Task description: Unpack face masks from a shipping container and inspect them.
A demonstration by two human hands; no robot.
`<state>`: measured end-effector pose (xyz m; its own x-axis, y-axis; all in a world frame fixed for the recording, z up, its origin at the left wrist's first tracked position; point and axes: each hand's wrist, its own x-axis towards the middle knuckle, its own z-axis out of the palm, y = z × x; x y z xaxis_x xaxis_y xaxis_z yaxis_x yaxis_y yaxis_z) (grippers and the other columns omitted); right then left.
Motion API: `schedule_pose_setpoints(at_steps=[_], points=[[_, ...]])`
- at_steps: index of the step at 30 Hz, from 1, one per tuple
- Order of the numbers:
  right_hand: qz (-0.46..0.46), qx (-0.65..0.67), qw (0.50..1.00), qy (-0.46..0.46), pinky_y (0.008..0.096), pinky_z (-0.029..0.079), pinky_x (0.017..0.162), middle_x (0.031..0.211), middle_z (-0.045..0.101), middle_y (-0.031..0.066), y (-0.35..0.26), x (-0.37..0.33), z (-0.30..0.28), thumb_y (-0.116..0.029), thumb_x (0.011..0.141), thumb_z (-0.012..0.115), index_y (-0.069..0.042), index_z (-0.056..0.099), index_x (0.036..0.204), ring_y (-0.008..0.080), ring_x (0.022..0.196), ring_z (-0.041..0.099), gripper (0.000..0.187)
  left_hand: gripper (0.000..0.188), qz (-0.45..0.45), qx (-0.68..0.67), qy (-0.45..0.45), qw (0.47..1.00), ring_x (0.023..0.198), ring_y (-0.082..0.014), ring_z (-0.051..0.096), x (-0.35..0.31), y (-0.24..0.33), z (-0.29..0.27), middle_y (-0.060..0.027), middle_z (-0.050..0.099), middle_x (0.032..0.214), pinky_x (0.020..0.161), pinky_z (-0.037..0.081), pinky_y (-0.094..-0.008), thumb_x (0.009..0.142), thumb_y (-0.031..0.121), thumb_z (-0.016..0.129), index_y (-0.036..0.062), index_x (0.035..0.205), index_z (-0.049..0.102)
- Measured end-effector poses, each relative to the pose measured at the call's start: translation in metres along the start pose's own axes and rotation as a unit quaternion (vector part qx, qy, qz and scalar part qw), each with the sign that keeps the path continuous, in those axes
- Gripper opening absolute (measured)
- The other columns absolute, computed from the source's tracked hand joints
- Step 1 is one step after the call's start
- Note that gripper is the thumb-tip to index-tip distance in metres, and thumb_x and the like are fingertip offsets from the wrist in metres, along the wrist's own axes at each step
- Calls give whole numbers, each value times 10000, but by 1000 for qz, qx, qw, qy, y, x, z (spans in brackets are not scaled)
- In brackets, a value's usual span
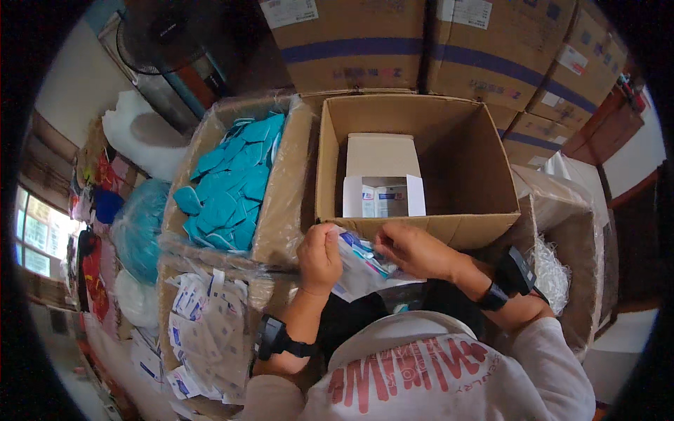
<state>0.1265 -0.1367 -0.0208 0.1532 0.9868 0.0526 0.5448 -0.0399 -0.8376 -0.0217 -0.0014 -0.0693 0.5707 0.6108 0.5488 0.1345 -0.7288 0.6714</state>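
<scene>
My left hand (321, 258) pinches the upper left edge of a small clear plastic bag (355, 275) in front of my body. Inside the bag are slim pieces in blue, teal and white, too small to name. At the bag's upper right side are the curled fingers of my right hand (411, 250), closed on its edge; exactly what they grip is partly hidden. Just beyond my hands stands a large open cardboard box (470, 223). In it sits a white carton (383, 154) with its lid up and printed packets (383, 200) inside.
Left of the open box, a plastic-lined carton (284, 210) holds many teal flat pieces (235, 179). Nearer, another holds white printed packets (210, 323). To the right, a lined box contains white shredded strands (551, 277). Sealed cartons (351, 49) are stacked behind.
</scene>
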Motion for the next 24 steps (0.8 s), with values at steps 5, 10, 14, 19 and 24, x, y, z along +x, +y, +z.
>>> schedule_pose_setpoints(at_steps=[5, 10, 14, 19, 24], points=[[38, -1, 999, -1, 371, 443, 666, 853, 555, 171, 1, -2, 4, -114, 793, 583, -16, 479, 921, 321, 776, 555, 191, 160, -24, -1, 37, 999, 701, -359, 553, -4, -2, 1, -174, 568, 769, 609, 434, -406, 861, 150, 452, 12, 870, 533], [30, -48, 998, -5, 387, 448, 703, 931, 571, 181, -5, 7, 11, -113, 777, 599, -14, 472, 945, 339, 845, 562, 233, 169, 2, 5, 14, 1000, 702, -362, 569, -3, 7, -1, -174, 585, 768, 600, 443, -396, 871, 166, 450, 22, 876, 537], [-52, 2, 995, 84, 352, 442, 741, 949, 571, 158, -1, 16, 16, -107, 799, 577, -11, 497, 1005, 296, 882, 553, 241, 182, -97, -9, 61, 993, 702, -367, 574, 3, 6, 1, -179, 589, 765, 592, 443, -396, 884, 182, 428, 35, 890, 535], [-7, 170, 975, 140, 285, 419, 783, 951, 572, 68, 1, 18, 15, -125, 861, 518, -16, 538, 1023, 156, 902, 521, 196, 202, -112, 1, 91, 990, 714, -371, 572, 10, 8, 16, -190, 585, 775, 597, 441, -399, 893, 192, 407, 31, 907, 528], [96, 364, 906, 194, 228, 401, 770, 911, 570, 18, 9, 17, 18, -172, 876, 515, -40, 564, 992, 87, 834, 504, 182, 184, -78, -24, 90, 993, 691, -370, 564, 12, 12, 23, -193, 577, 758, 586, 435, -405, 886, 167, 420, 19, 915, 525]])
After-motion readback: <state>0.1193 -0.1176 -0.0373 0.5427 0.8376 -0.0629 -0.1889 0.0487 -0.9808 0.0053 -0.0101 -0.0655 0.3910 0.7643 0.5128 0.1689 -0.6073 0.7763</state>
